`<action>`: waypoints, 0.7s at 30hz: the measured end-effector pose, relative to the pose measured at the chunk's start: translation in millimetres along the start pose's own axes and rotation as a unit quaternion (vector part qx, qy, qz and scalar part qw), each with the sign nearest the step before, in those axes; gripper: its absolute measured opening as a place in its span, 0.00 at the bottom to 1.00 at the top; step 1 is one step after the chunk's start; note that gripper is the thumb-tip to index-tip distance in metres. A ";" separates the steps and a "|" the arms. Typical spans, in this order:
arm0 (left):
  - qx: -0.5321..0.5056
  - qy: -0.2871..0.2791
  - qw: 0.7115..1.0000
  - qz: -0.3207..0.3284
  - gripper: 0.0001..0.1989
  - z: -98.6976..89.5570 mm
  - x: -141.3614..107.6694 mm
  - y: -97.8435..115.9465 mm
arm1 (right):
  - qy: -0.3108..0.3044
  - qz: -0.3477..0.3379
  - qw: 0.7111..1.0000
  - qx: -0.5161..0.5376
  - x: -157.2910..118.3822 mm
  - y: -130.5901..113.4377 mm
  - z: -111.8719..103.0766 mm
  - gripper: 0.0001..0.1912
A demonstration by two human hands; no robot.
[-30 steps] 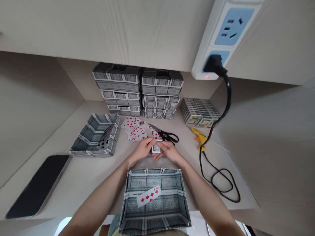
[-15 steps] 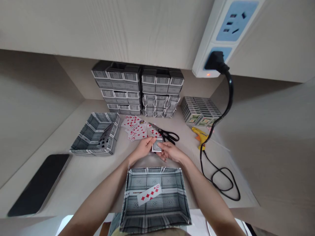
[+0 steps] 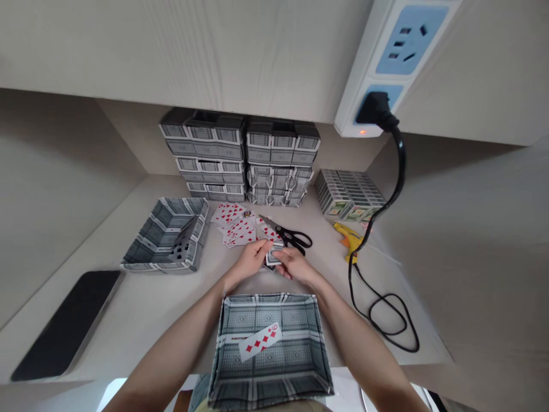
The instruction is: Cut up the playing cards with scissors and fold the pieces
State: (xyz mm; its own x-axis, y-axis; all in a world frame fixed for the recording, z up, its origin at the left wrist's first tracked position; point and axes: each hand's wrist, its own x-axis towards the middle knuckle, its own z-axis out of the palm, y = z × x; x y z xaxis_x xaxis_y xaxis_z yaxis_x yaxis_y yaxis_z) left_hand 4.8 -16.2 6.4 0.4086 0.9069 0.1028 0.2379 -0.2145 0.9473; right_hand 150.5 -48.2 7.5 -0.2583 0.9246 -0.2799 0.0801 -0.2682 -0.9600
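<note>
Between my two hands is a playing card [image 3: 273,253], its grey patterned back facing up. My left hand [image 3: 251,257] pinches its left edge. With thumb on top, my right hand [image 3: 297,264] grips the right side, the other fingers underneath. Just beyond, black-handled scissors [image 3: 293,236] lie partly over loose playing cards [image 3: 240,230] that are face up with red pips. Nearer to me stands an open box made of cards [image 3: 300,329], between my forearms. A cut strip of a six of diamonds [image 3: 260,341] lies inside it.
An open card box [image 3: 160,229] with black-pip cards in it stands at the left, a dark phone-like slab [image 3: 66,326] nearer me. Stacked card boxes [image 3: 210,146] and packed decks [image 3: 349,194] line the back. At right are a yellow glue gun [image 3: 349,237], black cable [image 3: 403,171] and power strip [image 3: 369,103].
The card between my hands has tilted slightly, and my right fingers have shifted a little on it. Everything else stays in place.
</note>
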 end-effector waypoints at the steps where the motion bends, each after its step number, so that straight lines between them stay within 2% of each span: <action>1: 0.004 0.005 1.000 0.002 0.17 0.0 -0.1 0.2 | 0.011 0.008 1.000 -0.007 -0.1 -0.1 1.2 0.18; 5: 0.024 0.031 0.999 0.009 0.17 -0.2 -0.1 1.0 | 0.039 0.009 0.999 -0.012 -2.0 -2.8 5.5 0.19; 10: 0.024 0.058 0.998 0.006 0.18 0.0 0.1 1.0 | -0.020 -0.045 0.999 0.014 -1.5 -2.5 4.4 0.15; 12: 0.013 0.057 0.998 0.006 0.18 0.4 0.1 1.4 | -0.018 -0.048 0.999 0.004 0.9 1.5 2.6 0.15; 17: -0.010 0.056 0.998 0.013 0.19 0.5 0.3 1.3 | 0.048 -0.060 0.997 -0.027 6.3 10.9 0.5 0.17; 21: -0.024 0.041 0.999 0.015 0.18 -1.7 0.5 -1.4 | 0.013 -0.035 0.999 -0.009 4.5 6.7 0.2 0.17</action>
State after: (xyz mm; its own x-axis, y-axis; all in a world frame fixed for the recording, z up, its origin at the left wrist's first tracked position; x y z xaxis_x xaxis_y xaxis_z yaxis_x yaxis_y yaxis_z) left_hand 3.2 -14.9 5.6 0.3416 0.9273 0.1534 0.1831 -0.2257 0.9568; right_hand 149.7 -45.9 -0.2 -0.2397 0.9477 -0.2109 0.0791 -0.1974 -0.9771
